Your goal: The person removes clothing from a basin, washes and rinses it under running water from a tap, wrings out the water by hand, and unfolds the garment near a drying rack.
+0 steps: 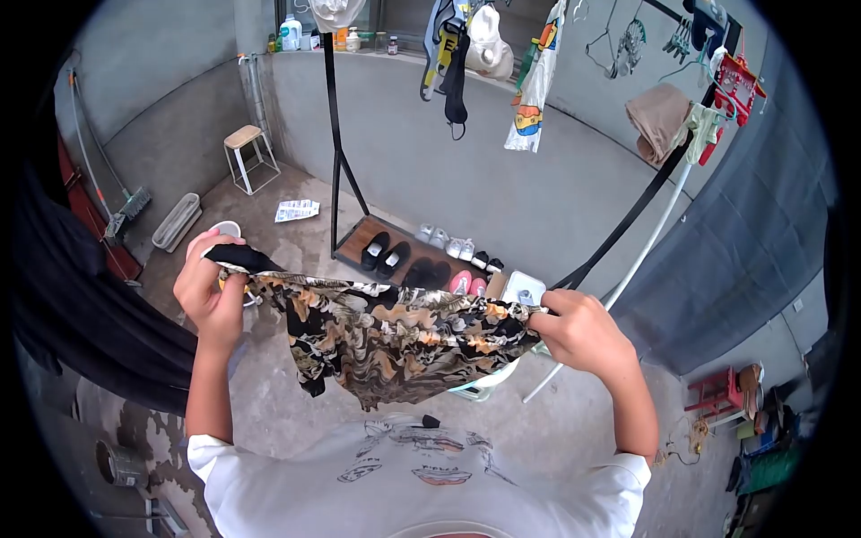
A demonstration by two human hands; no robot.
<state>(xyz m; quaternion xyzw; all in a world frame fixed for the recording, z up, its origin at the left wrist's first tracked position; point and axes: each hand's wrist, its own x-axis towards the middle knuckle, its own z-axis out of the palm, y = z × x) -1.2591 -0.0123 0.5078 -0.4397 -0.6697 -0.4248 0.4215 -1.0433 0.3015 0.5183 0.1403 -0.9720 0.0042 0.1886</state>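
Note:
A patterned cloth garment (395, 336) in black, tan and green is stretched between my two hands, in front of my white shirt. My left hand (213, 287) pinches its left end, where a black part folds over beside the fingers. At the right end, my right hand (578, 327) grips the gathered edge between thumb and fingers. The lower part of the cloth hangs loose and wrinkled between them.
Beyond the cloth stands a black rack (331, 108) with shoes on its wooden base (354, 240). Bags, hangers and a brown cloth (657, 121) hang above. A stool (243, 137) is at the back left. Dark curtains (90, 296) hang at left, a grey sheet (726, 233) at right.

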